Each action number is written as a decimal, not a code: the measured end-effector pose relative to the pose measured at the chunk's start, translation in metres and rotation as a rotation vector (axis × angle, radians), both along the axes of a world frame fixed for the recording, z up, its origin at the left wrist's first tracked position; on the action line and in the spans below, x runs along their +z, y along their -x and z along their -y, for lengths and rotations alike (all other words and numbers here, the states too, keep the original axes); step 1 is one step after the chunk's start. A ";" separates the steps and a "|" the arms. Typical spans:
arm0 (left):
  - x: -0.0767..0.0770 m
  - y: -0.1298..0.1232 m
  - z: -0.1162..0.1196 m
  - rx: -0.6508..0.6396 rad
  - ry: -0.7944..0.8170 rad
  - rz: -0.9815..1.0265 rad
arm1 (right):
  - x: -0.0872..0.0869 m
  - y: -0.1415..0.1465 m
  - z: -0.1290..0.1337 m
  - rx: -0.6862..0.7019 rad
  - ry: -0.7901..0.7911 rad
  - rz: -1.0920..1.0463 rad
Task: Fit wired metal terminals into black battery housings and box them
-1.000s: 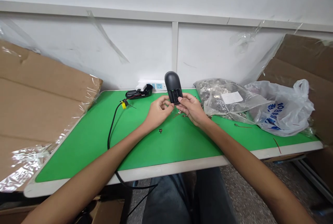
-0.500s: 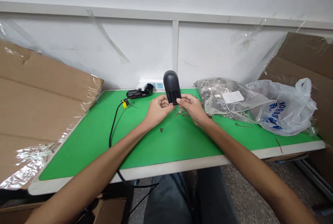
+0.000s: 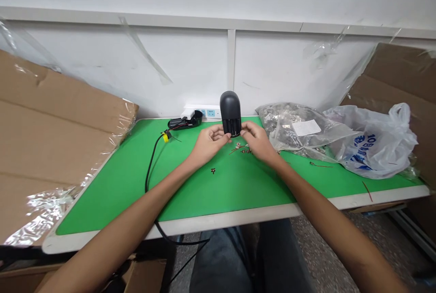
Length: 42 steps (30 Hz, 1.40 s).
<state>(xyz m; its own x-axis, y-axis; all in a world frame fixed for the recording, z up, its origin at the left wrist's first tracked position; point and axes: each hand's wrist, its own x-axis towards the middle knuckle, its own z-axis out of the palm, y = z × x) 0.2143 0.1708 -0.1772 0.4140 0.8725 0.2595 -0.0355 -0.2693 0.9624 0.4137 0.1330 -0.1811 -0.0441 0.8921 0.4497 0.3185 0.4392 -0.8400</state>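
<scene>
Above the green table mat, a black plastic housing (image 3: 230, 106) stands upright between my hands, rounded at the top. Several battery-like slots run along its lower part. My left hand (image 3: 211, 143) pinches its lower left corner between thumb and fingers. On the opposite side, my right hand (image 3: 256, 141) holds the lower right edge, its thumb near the bottom. Small metal contacts (image 3: 245, 151) and a contact with thin red wire (image 3: 237, 147) lie on the mat just below the housing. One more metal contact (image 3: 213, 171) sits nearer to me.
A second black part (image 3: 185, 121) with wires lies at the back left by a white power strip (image 3: 211, 112). A black cable (image 3: 148, 168) crosses the mat. Clear bags (image 3: 296, 125) and a white plastic bag (image 3: 371, 145) stand right. Cardboard (image 3: 61, 134) flanks the table.
The black housing has shifted slightly to the right and stands straighter. My right hand has moved a little right with it; both hands keep hold.
</scene>
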 end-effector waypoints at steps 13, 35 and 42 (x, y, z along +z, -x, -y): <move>0.000 -0.003 0.011 0.016 -0.081 -0.107 | 0.005 -0.006 0.013 -0.182 -0.116 0.615; 0.006 -0.003 0.017 -0.089 0.194 0.022 | 0.013 -0.012 0.005 0.229 0.285 0.000; 0.010 0.000 0.012 -0.089 0.426 0.131 | 0.012 -0.010 0.004 0.344 0.444 -0.181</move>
<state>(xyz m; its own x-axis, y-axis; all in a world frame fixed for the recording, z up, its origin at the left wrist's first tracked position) 0.2141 0.1586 -0.1670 0.4795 0.8755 -0.0596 -0.1694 0.1590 0.9726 0.4237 0.1293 -0.1694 -0.3214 0.9448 0.0636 0.0545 0.0855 -0.9948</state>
